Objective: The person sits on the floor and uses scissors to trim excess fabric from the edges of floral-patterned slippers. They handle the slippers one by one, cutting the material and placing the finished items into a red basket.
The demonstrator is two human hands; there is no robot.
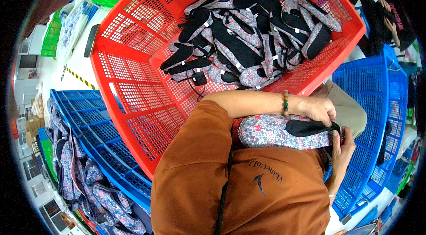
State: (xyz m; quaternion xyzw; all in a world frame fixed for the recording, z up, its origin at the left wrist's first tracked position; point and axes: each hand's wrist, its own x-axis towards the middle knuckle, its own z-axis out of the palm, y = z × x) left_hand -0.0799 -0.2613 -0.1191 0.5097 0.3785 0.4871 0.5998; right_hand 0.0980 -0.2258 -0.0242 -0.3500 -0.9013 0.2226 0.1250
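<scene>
A floral cloth slipper (266, 133) with a black lining lies sideways against my front, its rounded toe to the left. Reaching across above it, my left hand (320, 108) pinches the black heel edge of the opening; a beaded bracelet circles that wrist. From below, my right hand (344, 146) grips the same heel end, thumb and fingers closed on its rim. Both hands meet at the heel, so part of the back edge is hidden behind the fingers.
Beyond my arms stands a large red crate (133, 75) holding a heap of similar floral slippers (239, 35). Blue crates flank me, one on the left (102, 124) and others on the right (359, 75). More floral pieces (102, 190) lie at lower left. Another person (377, 13) is at far right.
</scene>
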